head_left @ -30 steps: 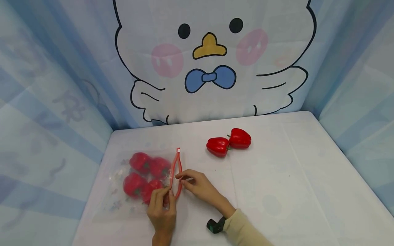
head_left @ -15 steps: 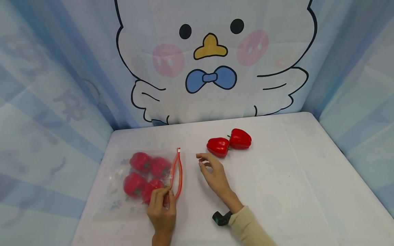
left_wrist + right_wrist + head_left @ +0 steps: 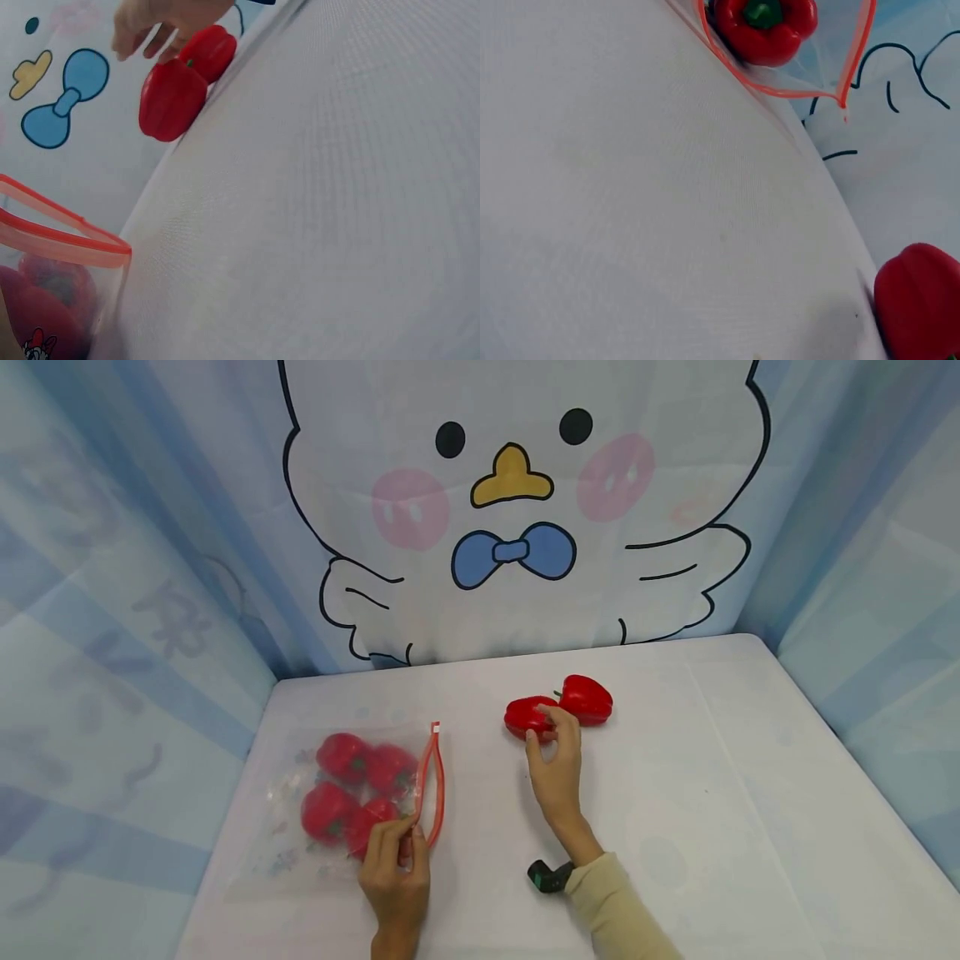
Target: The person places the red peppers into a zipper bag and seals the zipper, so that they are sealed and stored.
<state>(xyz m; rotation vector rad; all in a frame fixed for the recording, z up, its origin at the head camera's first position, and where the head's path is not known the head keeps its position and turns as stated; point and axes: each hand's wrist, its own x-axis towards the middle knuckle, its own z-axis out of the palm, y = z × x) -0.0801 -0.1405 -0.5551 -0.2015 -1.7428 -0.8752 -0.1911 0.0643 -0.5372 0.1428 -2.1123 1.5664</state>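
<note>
A clear zip bag [image 3: 262, 860] with a red-orange zip edge [image 3: 440, 789] lies at the left, holding several red bell peppers [image 3: 328, 812]. My left hand [image 3: 396, 881] pinches the near part of that edge between thumb and fingers. In the right wrist view the bag's mouth [image 3: 787, 93] gapes around a bell pepper [image 3: 772, 41]. Two loose red bell peppers lie at the back; my right hand [image 3: 557, 768] is at the left one [image 3: 522, 717], fingers spread above it. I cannot tell whether they touch it. The other pepper [image 3: 587, 700] sits just behind.
A white-covered table [image 3: 712, 802] carries everything. Behind it hangs a curtain [image 3: 510, 610] with a cartoon bird, and more curtains [image 3: 135, 693] flank the sides. A small black device [image 3: 550, 877] sits at my right wrist.
My right hand has let go of the bag's zip edge and moved right and away from me to the left loose bell pepper. My left hand keeps its pinch on the bag.
</note>
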